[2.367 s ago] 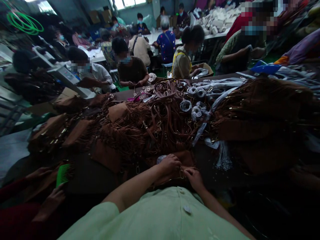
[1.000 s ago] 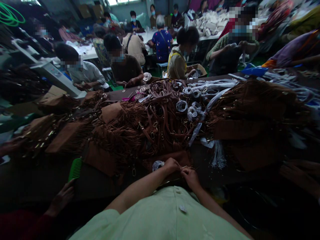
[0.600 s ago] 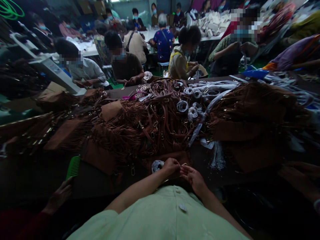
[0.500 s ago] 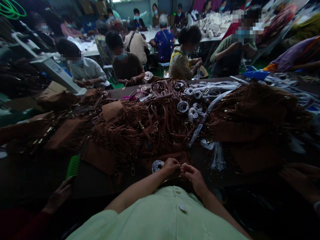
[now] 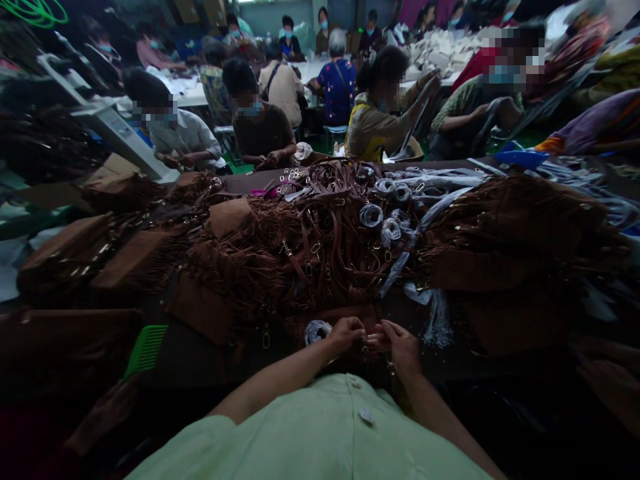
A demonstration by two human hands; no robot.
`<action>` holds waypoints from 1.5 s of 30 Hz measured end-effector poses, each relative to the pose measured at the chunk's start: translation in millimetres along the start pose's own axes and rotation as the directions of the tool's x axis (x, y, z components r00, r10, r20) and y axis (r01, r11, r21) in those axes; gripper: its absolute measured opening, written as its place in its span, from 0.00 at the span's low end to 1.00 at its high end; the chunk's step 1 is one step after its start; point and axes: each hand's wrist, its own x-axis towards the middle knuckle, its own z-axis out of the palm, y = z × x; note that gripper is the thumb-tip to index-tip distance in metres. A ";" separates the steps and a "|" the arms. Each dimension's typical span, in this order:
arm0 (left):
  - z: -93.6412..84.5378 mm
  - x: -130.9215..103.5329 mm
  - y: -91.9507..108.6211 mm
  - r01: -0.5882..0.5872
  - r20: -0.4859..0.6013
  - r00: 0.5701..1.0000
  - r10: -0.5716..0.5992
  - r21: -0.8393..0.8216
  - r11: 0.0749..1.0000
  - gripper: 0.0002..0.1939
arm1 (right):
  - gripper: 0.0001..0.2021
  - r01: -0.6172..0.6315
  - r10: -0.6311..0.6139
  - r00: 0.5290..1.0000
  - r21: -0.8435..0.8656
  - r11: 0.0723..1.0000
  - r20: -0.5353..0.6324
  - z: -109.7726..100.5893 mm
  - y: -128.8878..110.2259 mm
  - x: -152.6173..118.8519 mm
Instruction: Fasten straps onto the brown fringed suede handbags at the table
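In the head view my left hand (image 5: 347, 335) is closed in a pinch above a brown bag piece (image 5: 367, 312); anything between its fingertips is too small to make out. My right hand (image 5: 404, 348) is just to its right, thumb and fingers also pinched together. Small shiny metal hardware (image 5: 391, 364) hangs below the right fingers, and I cannot tell what it is fastened to. Left of my left hand lies a coil of pale strands (image 5: 315, 331).
Brown fringed bags (image 5: 240, 267) and straps with metal clasps (image 5: 320, 247) are heaped ahead. Wrapped coils (image 5: 371, 215) lie among them. At left, a co-worker's hand (image 5: 107, 407) holds a green comb (image 5: 146, 350). Another co-worker's hand (image 5: 610, 373) is at right. People sit across the table.
My hands have moved apart, the right one shifting rightward, and metal hardware now shows beneath it. The green comb has tilted, and a brown piece now lies beside it at left.
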 end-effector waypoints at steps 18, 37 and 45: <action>12.6 2.9 -14.7 0.017 0.035 0.999 -0.008 -0.276 0.961 0.09 | 0.24 0.280 -0.028 0.917 -0.591 0.757 0.399 -11.5 4.4 2.5; 10.0 -3.2 -14.3 -0.114 -0.075 0.992 0.104 -0.140 0.984 0.13 | 0.22 0.249 0.015 0.918 -0.607 0.755 0.396 -9.6 13.1 6.5; 5.1 -8.4 -4.9 -0.104 -0.048 0.994 0.098 -0.139 0.985 0.12 | 0.23 0.159 0.058 0.926 -0.524 0.837 0.373 -11.8 15.9 5.4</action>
